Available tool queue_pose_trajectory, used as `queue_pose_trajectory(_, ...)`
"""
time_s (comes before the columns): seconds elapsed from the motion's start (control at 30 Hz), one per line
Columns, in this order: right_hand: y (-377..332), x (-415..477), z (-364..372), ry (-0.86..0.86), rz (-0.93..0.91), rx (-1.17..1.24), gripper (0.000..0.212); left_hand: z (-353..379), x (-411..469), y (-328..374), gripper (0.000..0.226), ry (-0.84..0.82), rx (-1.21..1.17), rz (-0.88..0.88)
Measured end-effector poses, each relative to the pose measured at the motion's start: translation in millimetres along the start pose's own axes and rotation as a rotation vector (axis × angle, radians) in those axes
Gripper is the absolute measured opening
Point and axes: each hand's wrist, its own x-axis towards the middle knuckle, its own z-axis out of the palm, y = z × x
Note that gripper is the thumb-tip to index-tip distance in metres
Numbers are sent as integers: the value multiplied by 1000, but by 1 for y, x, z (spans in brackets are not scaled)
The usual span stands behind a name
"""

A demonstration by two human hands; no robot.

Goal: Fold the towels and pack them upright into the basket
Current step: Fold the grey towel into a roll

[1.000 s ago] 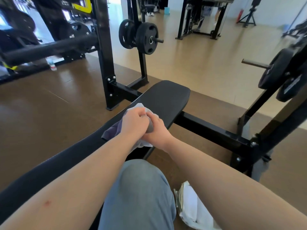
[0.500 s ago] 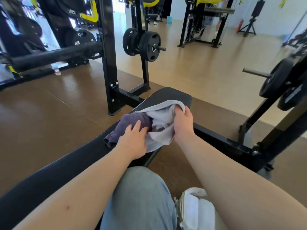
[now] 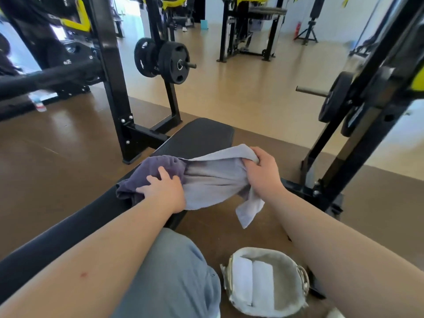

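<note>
Grip, right: right hand (image 3: 261,173) is curled tight round the upper edge of the light grey towel (image 3: 213,182) and holds it just above the bench (image 3: 202,136) near its far end. One corner hangs past the right edge.
Grip, left: left hand (image 3: 163,191) lies flat with fingers spread, pressing the dark purple towel (image 3: 146,168) at the bench's left edge. It grasps nothing.
Risk: the cloths overlap, so a pull could drag the purple one off the bench, and the dangling corner could brush the floor (image 3: 68,168).
Count: two loose towels, plus two white folded towels (image 3: 252,281) upright in one basket (image 3: 302,278) on the floor.

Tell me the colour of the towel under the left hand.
The towel is dark purple, best seen in the head view, under the left hand.
</note>
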Motion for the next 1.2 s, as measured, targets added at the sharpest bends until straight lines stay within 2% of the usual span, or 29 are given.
queue_pose_trajectory(0.2,8,-11,-56,230,54,39,31,-4,-4,34,80,73,45,-58)
queue_pose_trajectory(0.3,10,-20,-74,156,38,-31,34,4,-1,47,78,143,100,-68)
queue_pose_trajectory(0.4,14,-30,-80,44,22,-106,36,8,10,52,71,357,172,83)
queue_pose_trajectory(0.43,15,-33,-80,12,20,-122,36,8,15,52,70,360,176,171)
queue_pose_trajectory(0.5,20,-37,-79,-39,17,-166,35,9,21,53,79,239,199,277)
queue_pose_trajectory(0.57,26,-39,-78,-71,8,-238,33,8,21,54,89,124,261,251)
queue_pose_trajectory(0.6,29,-39,-79,-74,2,-278,32,6,20,54,85,116,285,240)
queue_pose_trajectory(0.7,38,-36,-88,-62,5,-402,27,3,13,54,60,218,323,217)
queue_pose_trajectory(0.8,52,-33,-105,-31,33,-569,23,7,13,49,52,339,343,86)
queue_pose_trajectory(0.93,69,-34,-128,64,107,-650,33,14,22,34,62,352,354,16)
queue_pose_trajectory(1.03,68,-39,-125,-14,97,-616,41,18,21,41,75,328,268,-15)
queue_pose_trajectory(1.1,63,-44,-117,-67,75,-594,42,20,16,52,73,345,284,19)
queue_pose_trajectory(1.2,54,-49,-107,-106,58,-536,35,18,10,62,65,407,305,199)
